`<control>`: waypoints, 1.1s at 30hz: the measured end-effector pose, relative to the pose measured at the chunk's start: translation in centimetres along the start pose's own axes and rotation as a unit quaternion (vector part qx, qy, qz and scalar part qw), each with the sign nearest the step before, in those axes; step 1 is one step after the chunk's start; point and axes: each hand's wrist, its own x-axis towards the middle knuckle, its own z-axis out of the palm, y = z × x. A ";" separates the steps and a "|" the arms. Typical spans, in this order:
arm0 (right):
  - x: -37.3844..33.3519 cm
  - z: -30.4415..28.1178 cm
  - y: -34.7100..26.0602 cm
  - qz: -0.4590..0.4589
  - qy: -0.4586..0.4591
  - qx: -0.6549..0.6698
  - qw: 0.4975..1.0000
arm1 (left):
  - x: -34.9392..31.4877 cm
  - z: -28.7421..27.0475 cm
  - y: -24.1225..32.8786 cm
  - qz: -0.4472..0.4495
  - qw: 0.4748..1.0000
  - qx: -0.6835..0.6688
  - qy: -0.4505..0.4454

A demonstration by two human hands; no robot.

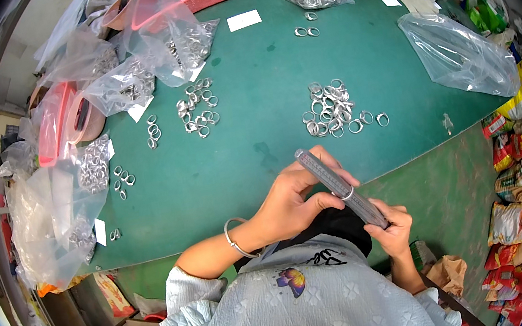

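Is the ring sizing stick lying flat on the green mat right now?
No, the sizing stick is held above the mat, left hand pinching it, right hand gripping its lower end.

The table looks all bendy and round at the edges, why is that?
In the head view, the fisheye lens bends the green table toward the dark rim; the middle stays sharp, with the ring stick clear in both hands, while the plastic bags catch soft glare.

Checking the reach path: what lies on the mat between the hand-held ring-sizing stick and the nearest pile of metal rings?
In the head view, only bare green mat lies between the ring-sizing stick and the ring pile; no loose ring sits there.
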 end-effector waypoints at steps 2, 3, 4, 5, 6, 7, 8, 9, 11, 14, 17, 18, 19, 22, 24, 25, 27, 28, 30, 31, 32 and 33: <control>0.2 0.4 -0.4 0.003 0.007 -0.050 0.999 | -0.2 0.1 -0.1 -0.005 1.000 0.003 0.021; 0.2 0.6 -0.5 0.004 0.010 -0.075 0.997 | -0.3 0.0 -0.1 -0.007 0.999 0.004 0.033; 0.1 0.5 -0.3 -0.008 0.024 -0.105 0.994 | -0.1 -0.4 0.2 -0.021 0.997 -0.038 0.064; -0.2 0.5 0.3 -0.022 0.036 -0.133 0.990 | 0.1 -0.9 0.6 -0.034 0.992 -0.077 0.097; -0.4 0.5 0.7 -0.036 0.048 -0.160 0.985 | 0.5 -1.7 0.9 -0.045 0.983 -0.118 0.130; -0.5 0.6 0.9 -0.019 0.057 -0.154 0.986 | 0.8 -2.7 0.1 0.014 0.978 -0.118 0.171; -0.7 0.6 1.0 0.000 0.069 -0.149 0.986 | 0.9 -4.2 -0.1 0.007 0.980 -0.087 0.181; -0.9 0.6 1.1 0.019 0.080 -0.145 0.986 | 0.8 -5.7 -0.3 0.000 0.980 -0.057 0.191; -1.4 0.2 1.5 0.080 0.093 -0.111 0.986 | 0.2 -8.1 -1.3 -0.024 0.972 0.059 0.225; -2.3 -0.3 3.3 0.141 0.124 -0.058 0.981 | -1.1 -11.2 -2.2 -0.050 0.930 0.249 0.267; -2.1 -0.1 3.5 0.161 0.148 -0.011 0.976 | -2.9 -13.1 -2.8 -0.061 0.885 0.339 0.313; -1.9 -0.1 3.6 0.162 0.145 -0.008 0.976 | -3.4 -13.7 -2.7 -0.067 0.875 0.348 0.329; -1.9 0.0 3.6 0.163 0.143 -0.005 0.976 | -3.9 -14.2 -2.7 -0.073 0.866 0.358 0.343; -2.0 -0.1 4.7 0.145 0.124 -0.015 0.981 | -4.8 -15.9 -3.1 -0.105 0.832 0.411 0.357; -2.1 -0.2 5.2 0.136 0.116 -0.019 0.984 | -5.1 -16.0 -3.5 -0.102 0.825 0.423 0.361; -2.1 -0.1 5.2 0.136 0.117 -0.016 0.984 | -5.1 -15.7 -3.6 -0.089 0.833 0.423 0.345; -2.0 0.1 4.9 0.150 0.127 0.001 0.980 | -4.9 -14.9 -3.8 -0.063 0.848 0.423 0.313; -1.9 0.3 4.2 0.164 0.139 0.014 0.976 | -4.7 -14.6 -3.9 -0.042 0.854 0.429 0.293; -1.8 0.3 4.2 0.163 0.144 0.015 0.976 | -4.2 -14.3 -4.1 -0.012 0.827 0.497 0.264; -2.1 0.0 4.8 0.150 0.139 0.001 0.979 | -3.9 -14.0 -4.3 0.004 0.814 0.527 0.246; -2.4 -0.2 5.1 0.137 0.135 -0.013 0.981 | -3.8 -14.3 -4.8 0.013 0.801 0.546 0.245; -2.4 -0.4 4.9 0.143 0.144 -0.003 0.979 | -3.5 -14.6 -5.2 -0.002 0.775 0.582 0.245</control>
